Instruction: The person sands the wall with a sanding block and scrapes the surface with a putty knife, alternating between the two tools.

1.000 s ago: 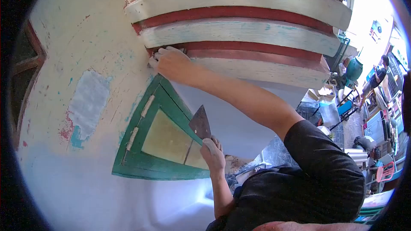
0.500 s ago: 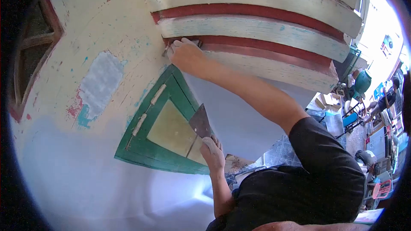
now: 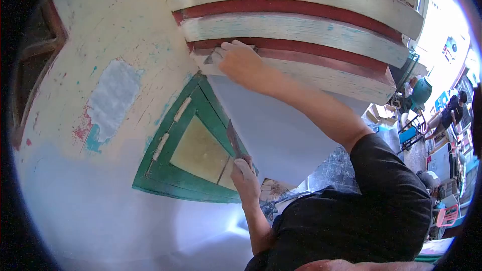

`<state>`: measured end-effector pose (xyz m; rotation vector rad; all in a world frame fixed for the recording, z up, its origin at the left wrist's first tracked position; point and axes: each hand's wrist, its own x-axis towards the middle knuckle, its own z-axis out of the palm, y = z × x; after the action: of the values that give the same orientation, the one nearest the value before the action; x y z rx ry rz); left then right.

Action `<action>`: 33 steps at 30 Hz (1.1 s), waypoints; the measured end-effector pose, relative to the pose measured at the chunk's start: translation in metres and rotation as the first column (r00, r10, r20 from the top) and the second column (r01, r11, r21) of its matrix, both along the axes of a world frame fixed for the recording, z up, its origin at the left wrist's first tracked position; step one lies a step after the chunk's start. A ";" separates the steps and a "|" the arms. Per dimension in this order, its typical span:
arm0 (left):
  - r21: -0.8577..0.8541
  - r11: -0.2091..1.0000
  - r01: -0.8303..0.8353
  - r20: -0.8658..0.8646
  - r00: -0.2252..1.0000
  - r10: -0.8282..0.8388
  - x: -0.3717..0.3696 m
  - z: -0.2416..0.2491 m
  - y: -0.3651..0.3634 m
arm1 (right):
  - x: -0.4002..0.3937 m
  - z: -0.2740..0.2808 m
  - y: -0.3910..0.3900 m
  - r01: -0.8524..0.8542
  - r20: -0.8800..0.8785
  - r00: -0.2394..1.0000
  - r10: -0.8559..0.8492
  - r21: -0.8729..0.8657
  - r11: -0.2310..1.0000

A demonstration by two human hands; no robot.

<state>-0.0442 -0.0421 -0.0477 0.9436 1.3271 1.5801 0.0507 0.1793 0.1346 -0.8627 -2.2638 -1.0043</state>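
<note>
Carefully: I see right hand [image 3: 242, 60] pressing small scraper [image 3: 209, 59] at red groove of moulding [image 3: 301, 32], grip clamped. Left hand [image 3: 245, 175] closed on putty knife [image 3: 232, 139] beside green window [image 3: 173, 170]. Risk, I judge: slip gouges paint; idle blade nicks frame.

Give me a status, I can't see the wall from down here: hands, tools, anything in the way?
Right hand presses a small scraper against the red moulding. Left hand grips a putty knife, edge-on, before the green window. Nothing blocks either.
</note>
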 end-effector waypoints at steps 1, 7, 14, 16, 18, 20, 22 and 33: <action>0.006 1.000 -0.007 0.004 1.000 0.007 -0.002 0.000 0.001 | 0.000 -0.001 0.002 0.040 0.013 0.999 -0.040 0.019 0.999; 0.014 0.997 0.077 -0.096 0.993 -0.075 0.009 0.007 0.007 | -0.050 0.008 0.028 0.019 0.036 0.999 -0.015 -0.099 0.995; -0.068 0.997 0.029 -0.108 0.994 -0.037 0.004 -0.001 -0.005 | -0.026 0.006 0.018 0.012 0.046 0.999 -0.011 -0.018 1.000; -0.108 0.994 0.029 -0.121 0.992 -0.043 0.005 0.002 -0.011 | -0.048 0.009 0.030 -0.041 0.019 0.999 0.042 -0.043 0.998; -0.071 0.997 0.015 -0.338 0.941 -0.038 0.006 0.015 -0.008 | -0.043 0.004 0.034 -0.043 -0.006 0.999 0.043 -0.004 0.999; -0.046 0.999 -0.010 -0.347 0.938 -0.007 0.004 0.009 -0.014 | -0.029 -0.005 0.025 -0.050 -0.033 0.998 0.050 0.013 0.999; 0.000 0.999 -0.039 -0.364 0.931 0.036 -0.007 0.000 -0.009 | -0.012 0.002 0.014 -0.012 0.071 0.997 0.010 0.016 1.000; 0.000 0.999 -0.041 -0.384 0.923 0.037 -0.012 -0.016 -0.001 | -0.021 0.007 0.011 -0.015 0.078 0.997 0.012 0.034 0.999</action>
<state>-0.0561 -0.0427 -0.0634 1.2767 1.6263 1.4637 0.0299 0.1907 0.1412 -0.8053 -2.3069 -1.0851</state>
